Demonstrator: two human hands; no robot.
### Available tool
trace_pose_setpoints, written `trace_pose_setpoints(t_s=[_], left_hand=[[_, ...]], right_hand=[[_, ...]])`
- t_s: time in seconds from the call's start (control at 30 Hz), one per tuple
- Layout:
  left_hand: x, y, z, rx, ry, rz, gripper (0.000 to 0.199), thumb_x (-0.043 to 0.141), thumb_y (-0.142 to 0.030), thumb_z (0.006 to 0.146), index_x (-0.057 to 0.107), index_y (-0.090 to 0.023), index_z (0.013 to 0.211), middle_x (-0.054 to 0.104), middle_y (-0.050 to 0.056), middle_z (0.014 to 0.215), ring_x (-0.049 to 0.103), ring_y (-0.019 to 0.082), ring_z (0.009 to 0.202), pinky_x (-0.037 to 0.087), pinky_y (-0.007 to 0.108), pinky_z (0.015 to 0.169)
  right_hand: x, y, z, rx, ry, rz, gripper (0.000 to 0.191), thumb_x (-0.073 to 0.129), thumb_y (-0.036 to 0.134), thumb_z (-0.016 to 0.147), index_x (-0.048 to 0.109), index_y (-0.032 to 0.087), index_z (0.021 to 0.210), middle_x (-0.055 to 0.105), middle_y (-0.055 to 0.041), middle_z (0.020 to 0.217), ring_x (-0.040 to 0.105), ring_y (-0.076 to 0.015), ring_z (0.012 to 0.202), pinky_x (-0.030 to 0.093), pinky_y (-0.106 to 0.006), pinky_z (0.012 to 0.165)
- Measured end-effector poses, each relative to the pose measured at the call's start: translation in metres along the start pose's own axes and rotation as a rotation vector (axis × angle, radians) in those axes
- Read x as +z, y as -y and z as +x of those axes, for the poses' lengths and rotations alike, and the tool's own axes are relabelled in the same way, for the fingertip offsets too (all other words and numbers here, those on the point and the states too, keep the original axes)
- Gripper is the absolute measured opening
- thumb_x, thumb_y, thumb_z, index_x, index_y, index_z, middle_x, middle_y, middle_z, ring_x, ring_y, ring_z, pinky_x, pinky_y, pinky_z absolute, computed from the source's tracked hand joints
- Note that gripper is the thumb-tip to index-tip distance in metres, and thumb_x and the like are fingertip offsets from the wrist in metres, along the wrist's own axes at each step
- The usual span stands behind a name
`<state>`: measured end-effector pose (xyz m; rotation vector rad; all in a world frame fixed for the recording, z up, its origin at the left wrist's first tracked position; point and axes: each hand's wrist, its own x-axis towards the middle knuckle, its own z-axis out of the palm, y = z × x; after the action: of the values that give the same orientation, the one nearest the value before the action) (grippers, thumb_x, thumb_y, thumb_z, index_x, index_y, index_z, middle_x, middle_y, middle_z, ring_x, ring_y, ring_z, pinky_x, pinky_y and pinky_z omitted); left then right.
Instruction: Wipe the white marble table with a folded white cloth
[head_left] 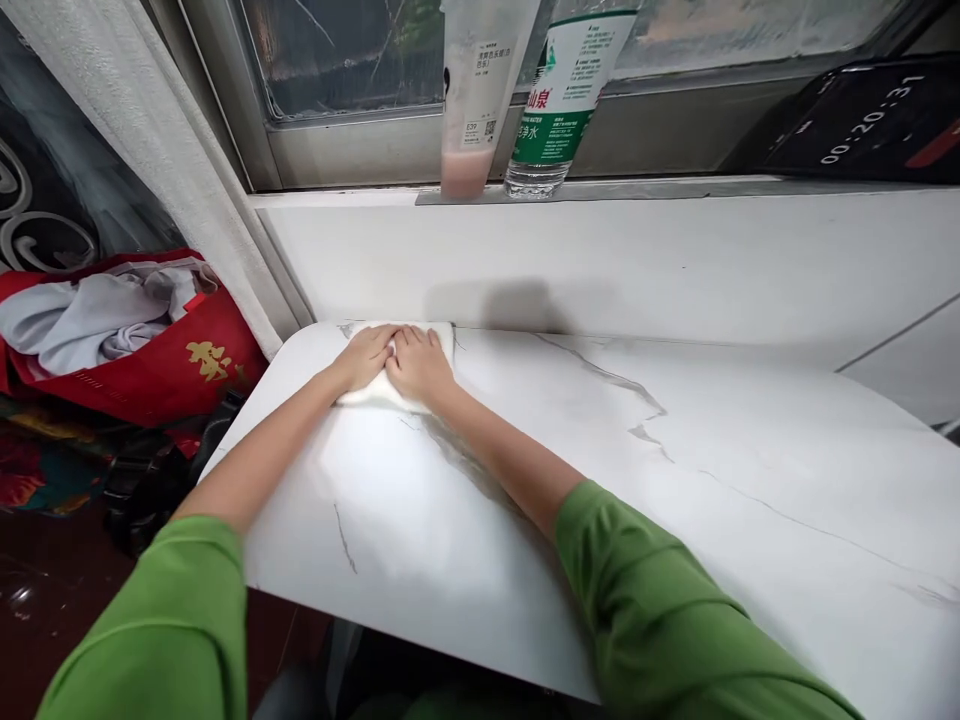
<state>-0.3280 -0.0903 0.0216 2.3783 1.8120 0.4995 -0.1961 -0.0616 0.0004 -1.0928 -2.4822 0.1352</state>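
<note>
A folded white cloth [382, 392] lies flat near the far left edge of the white table. Both of my hands press down on it from above, side by side and touching. My left hand [367, 357] rests on its left part, fingers stretched toward the right. On its middle and right part lies my right hand [420, 365], fingers slightly spread and pointing away from me. The palms and the cloth under them are hidden. Part of the cloth shows in front of my hands and at its far right corner.
The marble-patterned table [720, 440] meets a white wall. On the sill above stand a plastic cup [480, 110] with pink liquid and a water bottle [562, 110]. A dark device [862, 125] showing a timer leans at the right. A red bag [187, 350] of clothes sits left, beside a curtain [165, 130].
</note>
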Motion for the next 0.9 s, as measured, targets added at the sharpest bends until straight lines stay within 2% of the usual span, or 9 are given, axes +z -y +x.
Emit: trace_pose_setpoints(t_s=[0.07,0.17,0.27,0.37,0.5,0.7,0.8,0.9], left_hand=[[0.002,0.011,0.022,-0.024,0.0,0.008,0.046,0.028,-0.018,0.09,0.044,-0.01,0.133,0.051,0.009,0.136,0.045,0.02,0.125,0.029,0.031,0.109],[0.006,0.015,0.034,-0.05,0.004,0.037,0.047,0.029,-0.016,0.09,0.043,-0.013,0.134,0.05,0.008,0.138,0.042,0.018,0.128,0.027,0.031,0.11],[0.008,0.011,0.026,-0.062,0.029,0.054,0.048,0.027,-0.018,0.091,0.039,-0.016,0.138,0.044,0.007,0.143,0.036,0.018,0.133,0.023,0.035,0.112],[0.007,0.001,0.004,-0.09,0.06,0.08,0.049,0.024,-0.019,0.093,0.034,-0.017,0.141,0.038,0.006,0.148,0.03,0.017,0.138,0.019,0.038,0.114],[0.003,-0.016,-0.053,-0.093,0.063,0.112,0.05,0.022,-0.022,0.095,0.03,-0.013,0.144,0.033,0.007,0.151,0.024,0.018,0.141,0.012,0.039,0.117],[-0.018,-0.049,-0.189,-0.116,0.006,0.142,0.051,0.018,-0.026,0.098,0.025,-0.011,0.146,0.032,0.01,0.151,0.022,0.019,0.142,0.013,0.042,0.118],[-0.029,-0.059,-0.25,-0.191,-0.053,0.172,0.051,0.018,-0.026,0.099,0.019,-0.015,0.148,0.032,0.01,0.151,0.023,0.02,0.142,0.016,0.045,0.118],[-0.036,-0.056,-0.286,-0.271,-0.104,0.199,0.051,0.018,-0.027,0.099,0.016,-0.018,0.149,0.033,0.009,0.151,0.026,0.021,0.141,0.018,0.047,0.117]], right_hand=[[0.006,-0.009,0.019,0.048,-0.017,0.015,0.046,0.032,0.019,0.086,0.051,0.002,0.125,0.055,-0.0209,0.13,0.044,-0.0311,0.124,0.024,-0.049,0.107],[0.011,-0.016,0.027,0.074,-0.049,0.022,0.047,0.033,0.018,0.086,0.051,0.003,0.126,0.053,-0.0205,0.132,0.043,-0.0316,0.125,0.022,-0.049,0.108],[0.011,-0.015,0.019,0.055,-0.065,0.0,0.048,0.032,0.02,0.087,0.049,0.001,0.128,0.05,-0.0211,0.136,0.039,-0.0316,0.129,0.021,-0.049,0.108],[0.006,-0.004,0.0,0.046,-0.017,-0.034,0.052,0.03,0.021,0.088,0.046,-0.002,0.133,0.045,-0.0204,0.141,0.036,-0.0305,0.132,0.019,-0.047,0.11],[-0.005,0.029,-0.044,-0.012,0.023,-0.032,0.056,0.03,0.024,0.089,0.042,-0.003,0.137,0.041,-0.02,0.144,0.034,-0.0302,0.135,0.018,-0.047,0.113],[-0.022,0.111,-0.123,-0.215,0.09,0.052,0.06,0.029,0.03,0.093,0.038,-0.006,0.139,0.037,-0.0236,0.145,0.029,-0.0351,0.137,0.015,-0.051,0.114],[-0.027,0.15,-0.143,-0.362,0.142,0.14,0.062,0.034,0.032,0.091,0.037,-0.007,0.139,0.033,-0.0259,0.146,0.026,-0.0378,0.138,0.014,-0.053,0.114],[-0.025,0.179,-0.143,-0.45,0.177,0.199,0.063,0.037,0.033,0.09,0.037,-0.007,0.139,0.031,-0.0267,0.147,0.025,-0.0386,0.138,0.014,-0.055,0.113]])
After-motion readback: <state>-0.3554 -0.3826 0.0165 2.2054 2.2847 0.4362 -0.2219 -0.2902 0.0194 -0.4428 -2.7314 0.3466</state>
